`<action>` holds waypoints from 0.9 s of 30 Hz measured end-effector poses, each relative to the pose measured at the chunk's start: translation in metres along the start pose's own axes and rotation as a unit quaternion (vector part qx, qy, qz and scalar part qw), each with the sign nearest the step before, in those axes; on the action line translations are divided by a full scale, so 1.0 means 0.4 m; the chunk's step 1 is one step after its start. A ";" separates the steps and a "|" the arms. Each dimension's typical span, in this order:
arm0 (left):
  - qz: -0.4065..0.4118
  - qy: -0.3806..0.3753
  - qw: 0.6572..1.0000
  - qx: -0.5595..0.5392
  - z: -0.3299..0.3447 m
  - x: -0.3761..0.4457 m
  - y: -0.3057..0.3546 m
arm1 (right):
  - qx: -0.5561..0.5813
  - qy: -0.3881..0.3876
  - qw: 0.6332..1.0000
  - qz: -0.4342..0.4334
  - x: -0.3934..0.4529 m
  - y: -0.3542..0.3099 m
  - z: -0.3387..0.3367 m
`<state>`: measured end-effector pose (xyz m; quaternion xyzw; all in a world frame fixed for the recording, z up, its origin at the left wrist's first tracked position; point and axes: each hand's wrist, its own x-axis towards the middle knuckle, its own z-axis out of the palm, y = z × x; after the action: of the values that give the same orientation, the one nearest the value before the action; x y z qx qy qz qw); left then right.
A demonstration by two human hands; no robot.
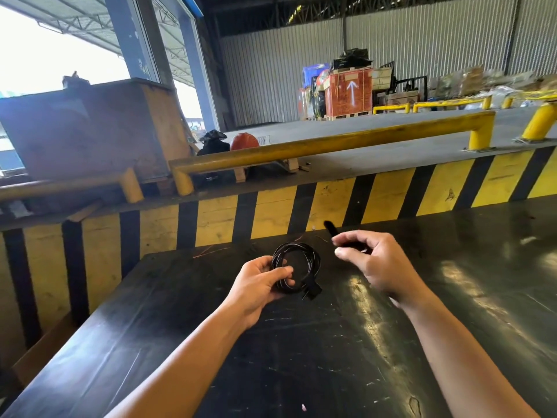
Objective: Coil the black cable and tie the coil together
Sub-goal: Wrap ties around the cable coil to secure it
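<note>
- Warehouse loading bay: corrugated grey walls, yellow tubular guard rail (316,146), yellow-and-black striped barrier (301,206) behind a glossy, scuffed black tabletop (301,357).
- Black cable (297,267): already wound into a round, multi-turn coil, thin and glossy, held just above the tabletop; plug end (312,290) hangs at the lower right of the coil.
- Left hand (262,285): closed around the coil's left side, thumb pressed over the strands.
- Right hand (372,257): fingers pinched on a short, flat black strap (331,229), apparently the tie, held just right of the coil and apart from it.
- Progress, by judgement: coiling done; tying not yet begun.
</note>
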<state>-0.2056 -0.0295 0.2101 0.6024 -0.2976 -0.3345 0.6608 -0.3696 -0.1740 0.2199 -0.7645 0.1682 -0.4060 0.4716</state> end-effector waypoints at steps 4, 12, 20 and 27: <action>0.014 0.000 1.000 0.009 0.018 0.006 -0.001 | -0.058 -0.111 0.992 0.017 -0.027 -0.012 0.052; 0.053 0.002 0.995 0.088 0.022 0.003 -0.032 | -0.085 -0.132 0.984 0.082 -0.003 0.014 0.088; 0.031 -0.038 0.998 0.036 0.018 0.010 -0.041 | -0.006 -0.053 0.998 0.011 -0.034 0.037 0.127; 0.035 -0.088 0.996 0.007 0.034 0.010 -0.034 | 0.073 -0.033 0.997 -0.009 -0.046 0.048 0.108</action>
<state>-0.2150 -0.0414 0.1979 0.5645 -0.3777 -0.3605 0.6393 -0.3447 -0.1464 0.1851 -0.7426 0.1155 -0.3955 0.5280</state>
